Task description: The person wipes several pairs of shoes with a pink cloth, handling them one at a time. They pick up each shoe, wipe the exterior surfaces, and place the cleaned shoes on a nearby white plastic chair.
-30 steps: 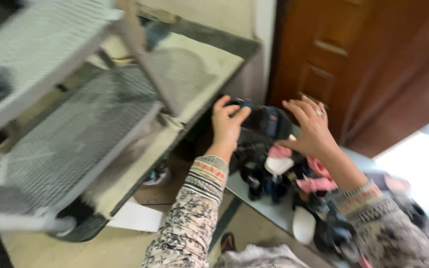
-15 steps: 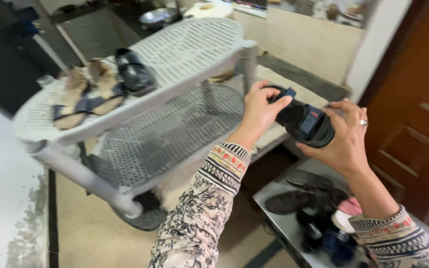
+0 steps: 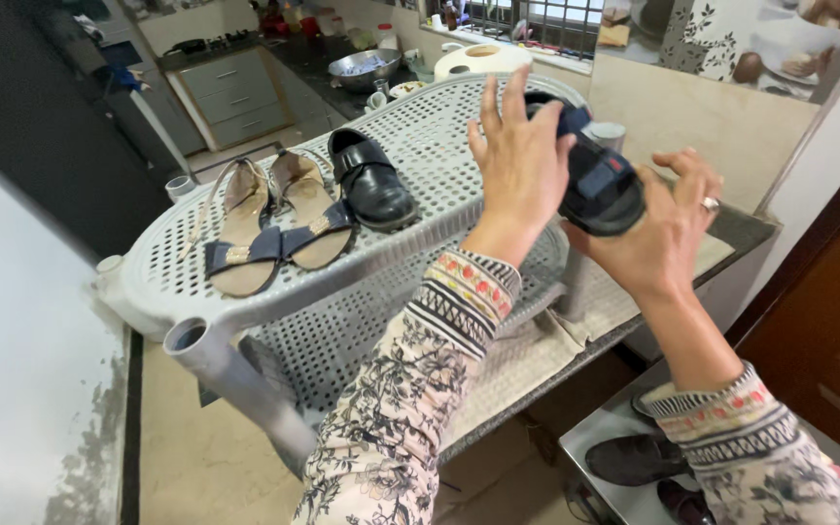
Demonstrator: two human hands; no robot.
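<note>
Left hand [image 3: 517,165] hides part of the sandal [image 3: 595,180].

Grey perforated plastic shoe rack [image 3: 245,292], tiered, on beige tiled floor [image 3: 196,457]. White wall [image 3: 21,369] at left edge. Dark kitchen worktop [image 3: 342,87] beyond rack, carrying steel bowl [image 3: 365,68]; grey drawers [image 3: 230,92] to its left. Barred window [image 3: 537,19] at top, daylight entering. Brown wooden door [image 3: 828,321] at right. Low grey shelf [image 3: 614,428] in lower right corner.
</note>
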